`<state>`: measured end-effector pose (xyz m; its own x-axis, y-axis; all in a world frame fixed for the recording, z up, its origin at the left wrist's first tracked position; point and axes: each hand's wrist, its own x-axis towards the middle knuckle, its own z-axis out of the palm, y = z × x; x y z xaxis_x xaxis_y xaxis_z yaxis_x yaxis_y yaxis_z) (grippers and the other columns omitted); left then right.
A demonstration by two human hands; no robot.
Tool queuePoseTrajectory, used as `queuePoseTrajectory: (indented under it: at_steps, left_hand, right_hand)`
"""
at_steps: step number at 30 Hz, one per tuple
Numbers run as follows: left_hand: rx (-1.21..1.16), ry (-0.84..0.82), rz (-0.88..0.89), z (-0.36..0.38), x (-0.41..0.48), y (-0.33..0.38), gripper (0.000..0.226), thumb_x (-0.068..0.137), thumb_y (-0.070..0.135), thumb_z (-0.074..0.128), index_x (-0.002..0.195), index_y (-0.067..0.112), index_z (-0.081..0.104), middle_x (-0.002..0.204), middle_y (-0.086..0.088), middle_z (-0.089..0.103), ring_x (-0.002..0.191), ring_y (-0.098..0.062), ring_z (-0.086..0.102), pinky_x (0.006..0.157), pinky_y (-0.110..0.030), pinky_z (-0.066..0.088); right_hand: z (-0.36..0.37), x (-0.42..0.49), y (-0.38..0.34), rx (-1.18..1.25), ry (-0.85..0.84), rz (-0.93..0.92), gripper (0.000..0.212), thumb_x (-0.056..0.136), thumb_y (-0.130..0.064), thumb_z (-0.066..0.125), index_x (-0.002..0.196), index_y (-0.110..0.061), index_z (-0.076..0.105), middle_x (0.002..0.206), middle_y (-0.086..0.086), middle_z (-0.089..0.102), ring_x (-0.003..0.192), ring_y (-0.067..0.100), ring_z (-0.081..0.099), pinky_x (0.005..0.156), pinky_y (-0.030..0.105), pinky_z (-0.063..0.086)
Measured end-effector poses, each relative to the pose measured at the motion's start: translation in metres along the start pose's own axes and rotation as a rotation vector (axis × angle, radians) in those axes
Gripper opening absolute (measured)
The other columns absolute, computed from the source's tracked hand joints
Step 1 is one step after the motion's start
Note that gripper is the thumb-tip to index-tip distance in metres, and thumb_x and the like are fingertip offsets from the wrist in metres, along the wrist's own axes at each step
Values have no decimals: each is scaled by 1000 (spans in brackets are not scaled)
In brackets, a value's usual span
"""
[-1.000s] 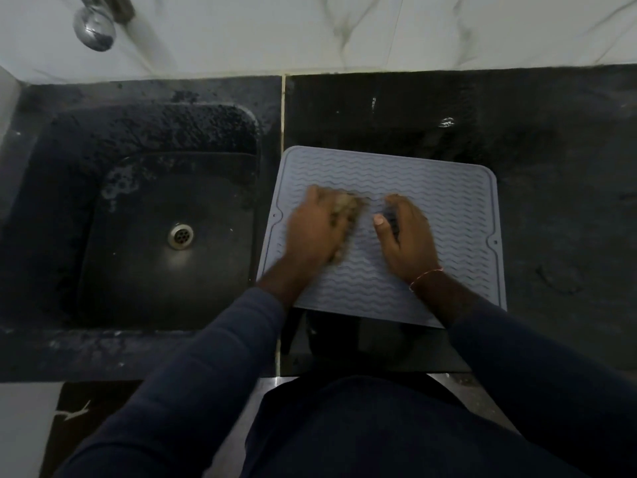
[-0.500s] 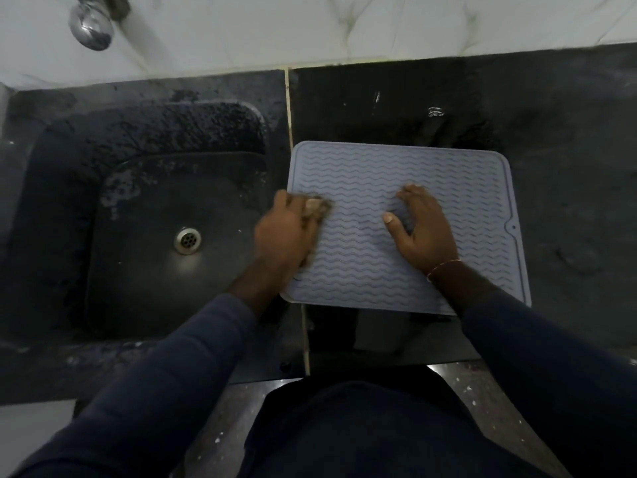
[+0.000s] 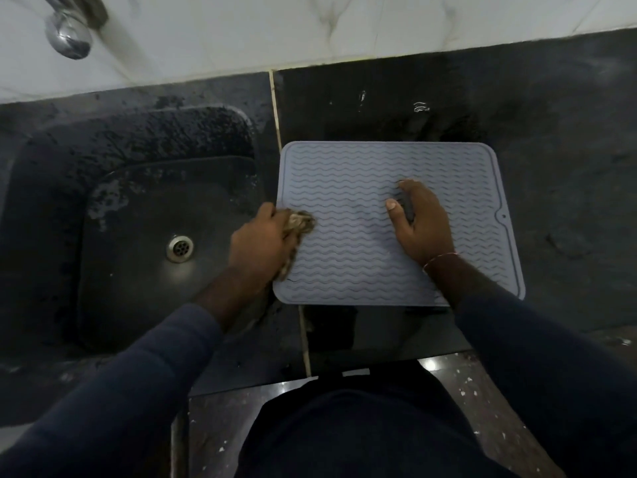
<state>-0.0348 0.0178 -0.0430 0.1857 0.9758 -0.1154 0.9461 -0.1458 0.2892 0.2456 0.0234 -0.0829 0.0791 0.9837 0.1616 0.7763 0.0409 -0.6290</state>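
A grey ribbed silicone mat (image 3: 348,174) lies flat on the dark counter, just right of the sink. My left hand (image 3: 260,244) grips a brownish crumpled cloth (image 3: 299,222) and holds it against the mat's left edge. Only part of the cloth shows past my fingers. My right hand (image 3: 422,224) rests on the middle of the mat with its fingers bent down onto the ribs and the thumb out to the left.
A dark wet sink (image 3: 138,236) with a metal drain (image 3: 180,248) sits on the left. A chrome tap (image 3: 70,34) sticks out from the white marble wall above it. The black counter (image 3: 558,167) runs on to the right of the mat.
My left hand has drawn the cloth leftward, from the mat's middle to its left edge. My right hand has stayed pressed on the mat's middle.
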Motion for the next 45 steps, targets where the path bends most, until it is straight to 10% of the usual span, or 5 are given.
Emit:
queuePoseTrajectory:
  at_steps: [12, 20, 27, 36, 45]
  left_hand:
    - [-116, -78, 236, 38, 9, 122, 37, 96, 42, 48, 123, 18, 54, 119, -8, 50, 93, -30, 61, 69, -36, 44]
    - [89, 22, -211, -4, -20, 28, 39, 92, 47, 53, 117, 18, 59, 110, -10, 48, 89, -39, 61, 74, -43, 49]
    - [-250, 40, -27, 54, -17, 169, 31, 90, 35, 58, 112, 14, 60, 111, -11, 53, 87, -33, 60, 70, -42, 51]
    - [-24, 113, -289, 23, -54, 54, 37, 91, 38, 57, 118, 13, 55, 117, -11, 48, 92, -37, 59, 73, -43, 46]
    - [-178, -2, 75, 54, -65, 111, 35, 94, 37, 53, 119, 13, 55, 122, -10, 48, 92, -31, 59, 71, -42, 50]
  right_hand:
    - [-2, 1, 9, 134, 43, 22, 61, 90, -54, 45, 128, -7, 55, 128, 11, 60, 120, 22, 54, 102, 25, 37]
    - [0, 4, 11, 209, 46, -5, 58, 90, -55, 48, 122, -7, 58, 119, 9, 63, 109, 22, 58, 96, 39, 48]
    - [-4, 3, 13, 364, 76, 30, 55, 95, -49, 38, 118, -4, 61, 118, 11, 65, 111, 23, 60, 99, 38, 46]
    - [-2, 4, 12, 306, 46, 50, 58, 94, -55, 38, 122, -9, 59, 117, 7, 65, 108, 20, 61, 96, 41, 48]
    - [1, 3, 6, 97, -1, 10, 64, 94, -62, 33, 123, -10, 56, 115, 9, 63, 105, 20, 58, 93, 42, 47]
